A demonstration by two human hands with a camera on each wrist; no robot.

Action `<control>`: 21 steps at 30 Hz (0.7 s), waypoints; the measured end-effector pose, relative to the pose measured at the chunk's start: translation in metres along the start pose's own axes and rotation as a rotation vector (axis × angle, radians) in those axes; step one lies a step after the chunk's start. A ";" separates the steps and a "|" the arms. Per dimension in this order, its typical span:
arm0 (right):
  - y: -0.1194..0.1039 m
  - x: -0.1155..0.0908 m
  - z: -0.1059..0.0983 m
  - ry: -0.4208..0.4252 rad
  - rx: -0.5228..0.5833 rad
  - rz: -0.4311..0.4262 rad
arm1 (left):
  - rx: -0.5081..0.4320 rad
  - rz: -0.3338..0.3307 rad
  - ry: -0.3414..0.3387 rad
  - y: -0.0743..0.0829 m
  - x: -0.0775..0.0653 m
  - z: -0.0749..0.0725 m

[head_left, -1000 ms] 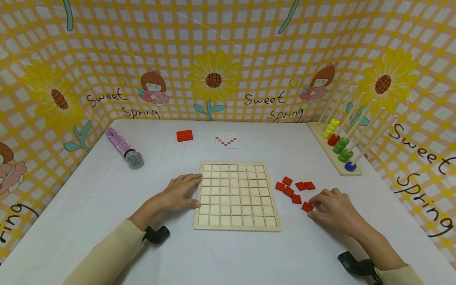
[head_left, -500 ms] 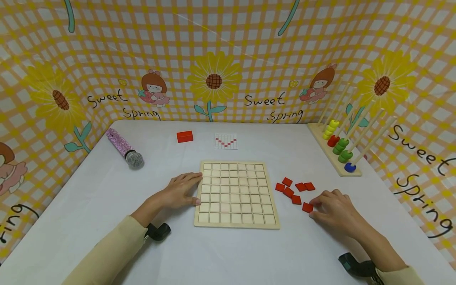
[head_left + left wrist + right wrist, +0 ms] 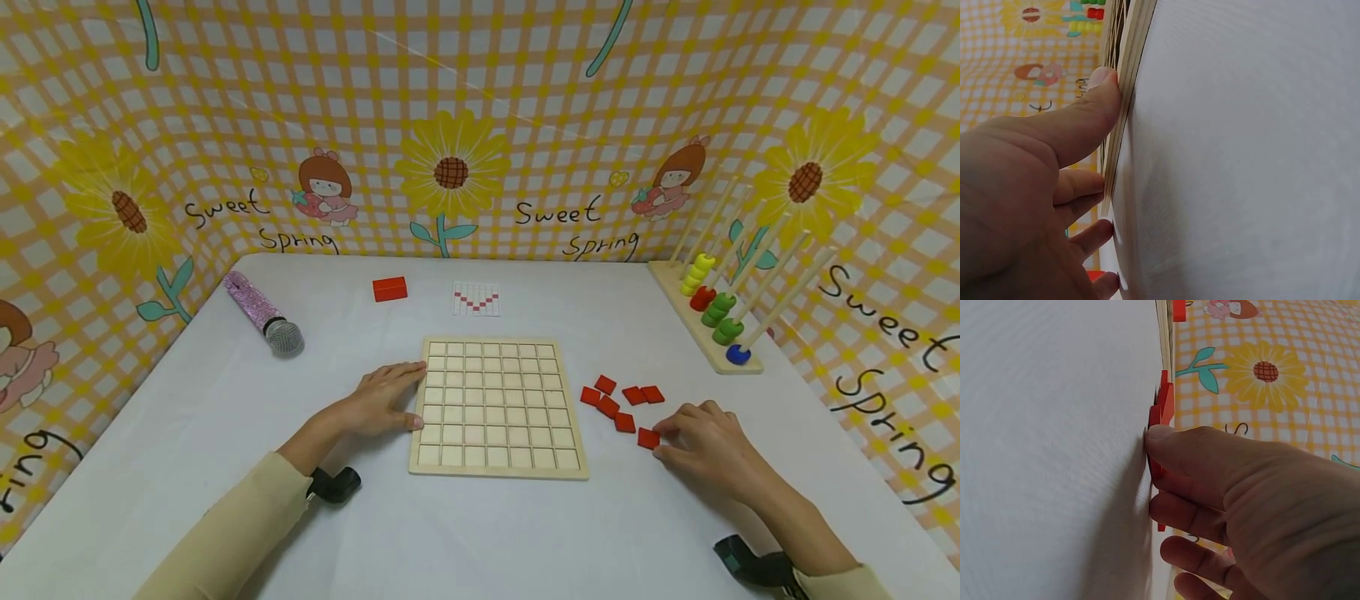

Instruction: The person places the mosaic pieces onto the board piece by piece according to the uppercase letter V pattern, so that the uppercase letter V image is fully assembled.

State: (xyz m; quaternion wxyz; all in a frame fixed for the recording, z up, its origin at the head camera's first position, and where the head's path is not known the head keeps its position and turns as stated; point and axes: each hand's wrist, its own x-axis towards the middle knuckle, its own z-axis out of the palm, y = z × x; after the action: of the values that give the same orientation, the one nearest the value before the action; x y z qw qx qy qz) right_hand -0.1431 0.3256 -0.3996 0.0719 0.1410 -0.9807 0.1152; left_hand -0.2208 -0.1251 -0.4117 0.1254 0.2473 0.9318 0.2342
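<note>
On the white table lies a pale wooden grid board [image 3: 498, 465] with bare square cells. My left hand [image 3: 382, 402] rests at its left edge, fingers extended; in the left wrist view the thumb [image 3: 1094, 115] presses the board's side. To the right of the board, my right hand [image 3: 708, 442] pinches a red square tile [image 3: 648, 438] by its edge between thumb and index finger. The right wrist view shows that tile [image 3: 1155, 415] right at the table surface, the other fingers loosely bent. Several more red tiles [image 3: 607, 406] lie flat between the board and this hand.
Behind the board lie a small card [image 3: 476, 299] with a red V pattern and a red block [image 3: 390, 289]. A glittery pink microphone [image 3: 258, 308] lies at the back left. At the back right stands a bead abacus [image 3: 720, 333] with upright rods. Checked cloth surrounds the table.
The board and my left hand have slid slightly away from me. The pinched tile has turned a little and shifted slightly right with my right hand.
</note>
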 end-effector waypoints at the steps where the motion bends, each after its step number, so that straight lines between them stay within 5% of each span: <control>1: 0.000 0.000 0.000 0.003 -0.001 -0.002 | -0.004 0.008 0.005 0.000 0.000 0.000; 21: -0.008 0.003 -0.004 0.056 0.061 -0.040 | -0.119 0.080 0.023 -0.006 -0.001 0.004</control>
State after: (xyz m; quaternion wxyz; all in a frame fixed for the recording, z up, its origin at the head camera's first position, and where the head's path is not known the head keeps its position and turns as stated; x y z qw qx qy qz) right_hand -0.1435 0.3182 -0.3938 0.0972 0.1595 -0.9713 0.1475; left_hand -0.2208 -0.1289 -0.4184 0.1195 0.2736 0.9070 0.2968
